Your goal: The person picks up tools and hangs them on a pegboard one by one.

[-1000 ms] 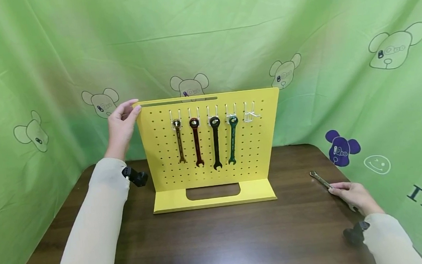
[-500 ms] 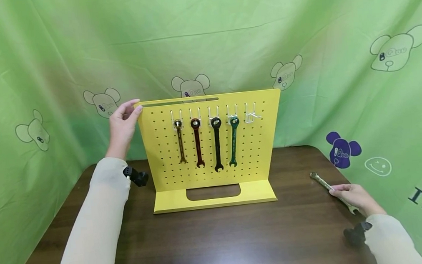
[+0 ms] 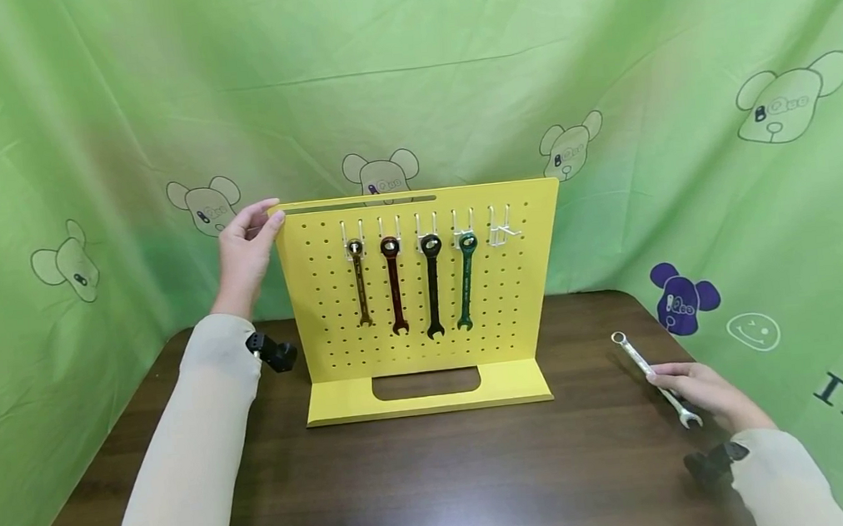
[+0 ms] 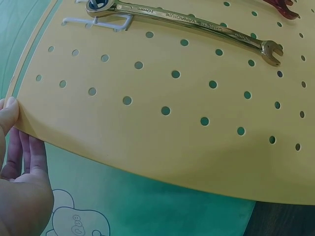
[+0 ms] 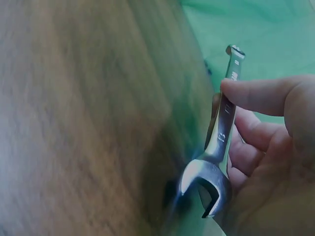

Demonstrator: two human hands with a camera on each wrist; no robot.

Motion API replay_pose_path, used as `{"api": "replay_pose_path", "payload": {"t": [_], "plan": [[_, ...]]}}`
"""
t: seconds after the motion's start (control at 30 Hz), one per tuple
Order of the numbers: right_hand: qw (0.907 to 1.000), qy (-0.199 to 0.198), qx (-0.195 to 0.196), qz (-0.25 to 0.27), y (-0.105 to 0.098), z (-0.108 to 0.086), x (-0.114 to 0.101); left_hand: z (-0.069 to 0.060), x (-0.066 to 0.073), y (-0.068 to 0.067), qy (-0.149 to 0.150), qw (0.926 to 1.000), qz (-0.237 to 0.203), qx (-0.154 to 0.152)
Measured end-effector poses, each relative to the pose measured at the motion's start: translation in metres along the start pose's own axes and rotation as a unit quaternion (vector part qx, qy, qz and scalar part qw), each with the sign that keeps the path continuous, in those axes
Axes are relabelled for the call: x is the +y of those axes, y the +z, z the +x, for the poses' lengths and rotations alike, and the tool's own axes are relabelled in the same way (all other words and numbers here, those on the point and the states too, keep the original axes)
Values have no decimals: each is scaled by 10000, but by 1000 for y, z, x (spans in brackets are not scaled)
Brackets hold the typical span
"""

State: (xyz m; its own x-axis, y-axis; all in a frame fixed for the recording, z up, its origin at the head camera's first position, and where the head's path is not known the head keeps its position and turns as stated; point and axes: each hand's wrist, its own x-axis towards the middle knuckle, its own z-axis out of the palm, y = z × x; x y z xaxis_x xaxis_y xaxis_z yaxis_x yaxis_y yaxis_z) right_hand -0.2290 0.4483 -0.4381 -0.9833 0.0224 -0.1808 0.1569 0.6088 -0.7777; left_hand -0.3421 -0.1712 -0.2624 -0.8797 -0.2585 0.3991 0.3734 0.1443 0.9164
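With thumb and fingers, my left hand (image 3: 242,258) pinches the upper left corner of a yellow pegboard (image 3: 414,351) that stands upright on its base. In the left wrist view the thumb lies on the board's front and the other fingers are behind it. At the right of the table, my right hand (image 3: 706,395) grips a silver combination wrench (image 3: 632,352) by its shank. Its ring end points away and left; its open-end head (image 5: 206,179) faces back towards the wrist. Gold (image 3: 361,289), red (image 3: 395,290), black (image 3: 434,291) and green (image 3: 467,284) wrenches hang on the board.
A white wire hook (image 3: 500,231) at the row's right end carries no wrench. The dark wooden table (image 3: 440,478) extends in front of the pegboard. Green printed cloth (image 3: 404,64) encloses the back and sides.
The right hand has raised the silver wrench off the tabletop and shifted slightly left, turning its faces more into view. The left hand keeps its grip on the board's corner.
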Motion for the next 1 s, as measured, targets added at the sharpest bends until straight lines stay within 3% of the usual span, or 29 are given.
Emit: {"api": "replay_pose_path", "payload": {"t": [0.23, 0.4, 0.57, 0.83, 1.0], "plan": [[9950, -234, -404, 888, 7, 3, -11, 0, -2, -1, 9, 10000, 13, -15], [9829, -806, -831, 1430, 10, 4, -22, -1, -3, -1, 19, 10000, 33, -40], [9720, -1443, -1123, 1476, 16, 3, -36, -1, -2, -1, 20, 9999, 67, -72], [9563, -2038, -1254, 1677, 26, 6, -62, -1, 0, -1, 32, 10000, 11, -66], [9487, -2215, -1276, 1859, 32, 9, -77, -1, 0, -1, 24, 10000, -1, -80]]}}
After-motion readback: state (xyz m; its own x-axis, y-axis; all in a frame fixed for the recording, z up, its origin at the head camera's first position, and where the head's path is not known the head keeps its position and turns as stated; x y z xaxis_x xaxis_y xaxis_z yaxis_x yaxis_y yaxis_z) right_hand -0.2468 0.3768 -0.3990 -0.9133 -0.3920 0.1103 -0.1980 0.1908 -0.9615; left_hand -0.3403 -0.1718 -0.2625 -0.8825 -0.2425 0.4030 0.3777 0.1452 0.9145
